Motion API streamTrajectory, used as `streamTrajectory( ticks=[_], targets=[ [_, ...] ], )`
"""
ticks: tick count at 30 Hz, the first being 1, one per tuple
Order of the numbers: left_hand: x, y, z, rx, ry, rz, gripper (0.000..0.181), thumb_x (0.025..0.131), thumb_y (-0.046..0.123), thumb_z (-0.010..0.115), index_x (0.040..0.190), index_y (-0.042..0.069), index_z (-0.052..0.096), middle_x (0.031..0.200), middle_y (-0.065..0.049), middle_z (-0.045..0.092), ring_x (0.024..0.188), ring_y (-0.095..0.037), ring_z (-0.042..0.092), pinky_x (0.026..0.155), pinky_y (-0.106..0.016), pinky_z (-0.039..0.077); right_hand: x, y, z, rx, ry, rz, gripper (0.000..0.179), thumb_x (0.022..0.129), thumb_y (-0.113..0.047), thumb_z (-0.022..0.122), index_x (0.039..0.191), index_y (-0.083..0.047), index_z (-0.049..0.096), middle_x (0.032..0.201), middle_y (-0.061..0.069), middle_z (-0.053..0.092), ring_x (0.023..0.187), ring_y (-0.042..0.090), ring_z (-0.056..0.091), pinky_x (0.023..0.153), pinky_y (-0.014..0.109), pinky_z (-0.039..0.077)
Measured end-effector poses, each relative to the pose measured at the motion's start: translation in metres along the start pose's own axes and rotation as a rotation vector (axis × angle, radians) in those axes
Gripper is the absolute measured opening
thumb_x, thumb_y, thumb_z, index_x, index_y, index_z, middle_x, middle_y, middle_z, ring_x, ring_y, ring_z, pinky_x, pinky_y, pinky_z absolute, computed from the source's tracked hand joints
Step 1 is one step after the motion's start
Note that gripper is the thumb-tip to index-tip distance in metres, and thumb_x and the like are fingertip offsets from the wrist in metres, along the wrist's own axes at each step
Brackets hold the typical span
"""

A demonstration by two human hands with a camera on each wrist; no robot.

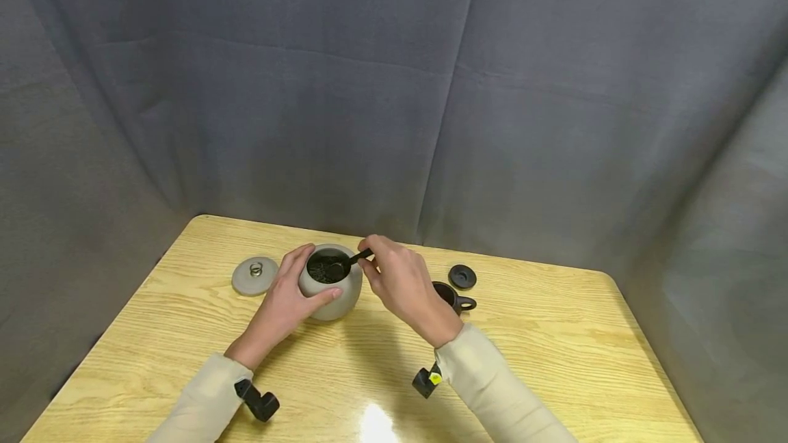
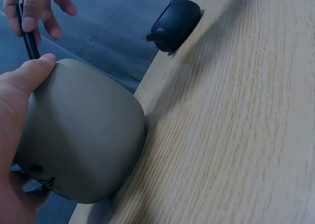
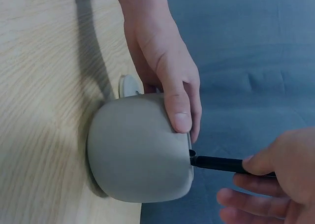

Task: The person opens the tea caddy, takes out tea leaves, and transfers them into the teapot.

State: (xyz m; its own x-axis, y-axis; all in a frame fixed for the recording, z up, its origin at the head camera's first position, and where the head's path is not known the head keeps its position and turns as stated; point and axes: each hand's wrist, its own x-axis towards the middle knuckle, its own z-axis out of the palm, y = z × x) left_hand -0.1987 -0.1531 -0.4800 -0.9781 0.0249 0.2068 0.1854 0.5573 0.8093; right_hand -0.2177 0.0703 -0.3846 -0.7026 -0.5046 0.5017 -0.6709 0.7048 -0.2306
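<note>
A round grey-beige jar [image 1: 348, 298] stands uncovered on the table, dark loose contents [image 1: 320, 266] showing through its mouth. My left hand [image 1: 286, 303] holds it from the left, thumb [image 3: 178, 108] along the near side by the rim and fingers round the far side. With my right hand [image 1: 400, 282] I pinch the handle of a black scoop [image 1: 361, 256] between thumb and fingers. The scoop's head dips inside the jar's mouth, over the dark contents; the left wrist view hides that end behind the jar wall [image 2: 88, 130].
Left of the jar lies its grey lid [image 1: 249, 282] with a ring knob. A small dark teapot [image 1: 457, 301], uncovered, is partly hidden behind my right wrist; its round black lid [image 1: 462, 277] lies just beyond it. A grey curtain [image 1: 332, 122] hangs behind the wooden table [image 1: 542, 347].
</note>
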Motion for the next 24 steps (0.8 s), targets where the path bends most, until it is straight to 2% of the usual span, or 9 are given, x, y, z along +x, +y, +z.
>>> streamTrajectory(
  ticks=[7, 15, 18, 24],
  targets=[
    [0.000, 0.000, 0.000, -0.001, -0.009, -0.002, 0.104, 0.089, 0.052, 0.085, 0.168, 0.013, 0.031, 0.172, -0.012, 0.030, 0.156, -0.038, 0.040, 0.121, -0.064, 0.042, 0.004, -0.001, 0.008, -0.040, -0.019, -0.020, 0.014, 0.103, -0.015, 0.073, 0.117, -0.012, 0.074, 0.105, 0.001, 0.078, 0.071, 0.012, 0.070, 0.058, 0.028, 0.055],
    [0.000, -0.002, 0.000, -0.008, -0.007, 0.006, 0.103, 0.090, 0.052, 0.084, 0.169, 0.015, 0.030, 0.172, -0.011, 0.030, 0.154, -0.038, 0.042, 0.118, -0.063, 0.044, 0.005, -0.001, 0.022, -0.138, -0.025, -0.097, 0.011, 0.101, -0.016, 0.075, 0.112, -0.012, 0.076, 0.101, 0.001, 0.074, 0.080, 0.015, 0.073, 0.059, 0.033, 0.060],
    [0.000, -0.003, 0.000, -0.011, -0.007, 0.006, 0.103, 0.090, 0.052, 0.084, 0.169, 0.015, 0.029, 0.173, -0.012, 0.029, 0.153, -0.039, 0.043, 0.118, -0.063, 0.045, 0.003, -0.002, 0.028, -0.112, -0.058, -0.102, 0.011, 0.101, -0.016, 0.076, 0.111, -0.012, 0.076, 0.100, 0.001, 0.073, 0.081, 0.014, 0.072, 0.061, 0.031, 0.060],
    [0.000, -0.003, 0.000, -0.015, -0.016, -0.001, 0.104, 0.090, 0.053, 0.084, 0.169, 0.015, 0.029, 0.173, -0.011, 0.028, 0.154, -0.039, 0.042, 0.118, -0.062, 0.045, -0.001, -0.003, 0.030, 0.014, -0.113, -0.046, 0.013, 0.102, -0.016, 0.074, 0.113, -0.010, 0.076, 0.103, 0.002, 0.074, 0.081, 0.013, 0.072, 0.066, 0.030, 0.061]
  ],
)
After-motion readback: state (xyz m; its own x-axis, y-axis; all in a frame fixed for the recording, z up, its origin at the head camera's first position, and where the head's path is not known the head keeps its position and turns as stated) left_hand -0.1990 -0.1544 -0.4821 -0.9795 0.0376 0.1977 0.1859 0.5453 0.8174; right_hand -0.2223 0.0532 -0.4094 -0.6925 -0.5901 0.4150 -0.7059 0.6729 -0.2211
